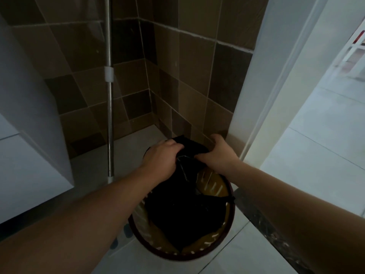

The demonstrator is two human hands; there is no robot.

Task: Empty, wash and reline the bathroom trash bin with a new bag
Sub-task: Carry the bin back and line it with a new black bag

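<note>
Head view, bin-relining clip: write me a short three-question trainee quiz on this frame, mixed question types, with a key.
1. True or false: both hands grip the black bag at the far side of the bin.
2. What stands upright on the floor to the left of the bin?
A. a metal pole
B. a bucket
C. a stool
3. Fill in: the bin's slotted inner wall is ____ in colour.

Key
1. True: the left hand and the right hand bunch the bag's top between them.
2. A
3. Yellow
</note>
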